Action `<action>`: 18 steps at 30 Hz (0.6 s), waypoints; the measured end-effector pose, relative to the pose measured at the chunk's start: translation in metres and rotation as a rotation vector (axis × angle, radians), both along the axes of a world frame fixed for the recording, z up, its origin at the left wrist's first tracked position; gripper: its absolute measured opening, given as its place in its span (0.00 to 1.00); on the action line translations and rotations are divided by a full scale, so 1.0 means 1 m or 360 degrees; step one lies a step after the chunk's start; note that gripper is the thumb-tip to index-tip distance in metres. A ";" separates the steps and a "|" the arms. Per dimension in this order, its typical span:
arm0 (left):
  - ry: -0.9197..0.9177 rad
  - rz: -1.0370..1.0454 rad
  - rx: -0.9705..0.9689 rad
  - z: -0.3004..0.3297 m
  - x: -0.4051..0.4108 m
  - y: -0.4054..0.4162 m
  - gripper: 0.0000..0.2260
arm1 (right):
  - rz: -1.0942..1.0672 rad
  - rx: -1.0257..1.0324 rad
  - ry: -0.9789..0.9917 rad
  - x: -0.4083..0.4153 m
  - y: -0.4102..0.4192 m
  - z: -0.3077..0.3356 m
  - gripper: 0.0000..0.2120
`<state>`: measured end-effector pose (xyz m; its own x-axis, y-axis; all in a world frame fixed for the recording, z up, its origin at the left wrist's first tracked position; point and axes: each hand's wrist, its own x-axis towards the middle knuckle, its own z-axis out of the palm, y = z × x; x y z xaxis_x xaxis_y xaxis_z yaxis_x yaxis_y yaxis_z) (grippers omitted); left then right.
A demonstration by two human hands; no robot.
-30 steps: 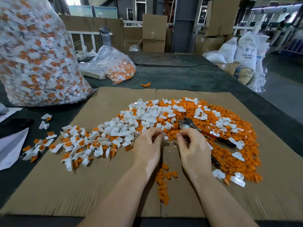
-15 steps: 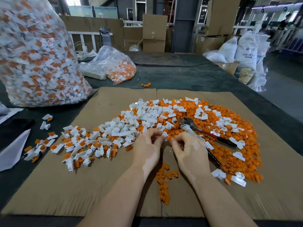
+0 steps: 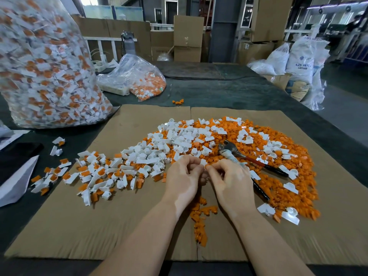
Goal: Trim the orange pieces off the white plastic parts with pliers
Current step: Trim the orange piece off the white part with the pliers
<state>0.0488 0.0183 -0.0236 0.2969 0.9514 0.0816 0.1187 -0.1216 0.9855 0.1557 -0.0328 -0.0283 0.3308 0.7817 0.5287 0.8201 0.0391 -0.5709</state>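
Both hands meet over the middle of a cardboard sheet (image 3: 127,226). My left hand (image 3: 184,177) and my right hand (image 3: 229,179) pinch one small white plastic part (image 3: 203,162) between their fingertips. The pliers (image 3: 242,156), with a grey head and red-and-black handles, lie untouched on the heap just right of my right hand. A pile of white parts (image 3: 179,142) spreads to the left and behind. Loose orange pieces (image 3: 282,182) cover the right side, and a small orange trail (image 3: 201,220) lies between my wrists.
A big clear bag (image 3: 43,66) of untrimmed parts stands at the back left. A smaller bag (image 3: 143,78) lies behind the cardboard. White paper (image 3: 18,182) sits at the left edge. Boxes and sacks (image 3: 298,60) stand beyond the table.
Both hands have drawn together and risen slightly off the pile; the white part is now pinched between them. The pliers have not moved.
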 end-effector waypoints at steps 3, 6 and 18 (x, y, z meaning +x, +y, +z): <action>-0.0078 -0.0009 0.0027 0.000 -0.003 0.000 0.09 | 0.0031 0.0112 0.0007 -0.001 -0.002 0.002 0.03; -0.0099 -0.0030 0.0005 0.000 -0.004 0.001 0.10 | 0.0077 0.0104 -0.0081 0.001 -0.003 0.001 0.10; -0.0133 -0.0056 -0.0046 -0.001 -0.004 0.001 0.07 | 0.0100 0.0090 -0.0126 0.001 -0.002 0.003 0.09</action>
<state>0.0447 0.0195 -0.0245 0.3232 0.9429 0.0800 0.0319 -0.0954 0.9949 0.1568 -0.0347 -0.0251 0.2373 0.7678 0.5951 0.8576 0.1223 -0.4996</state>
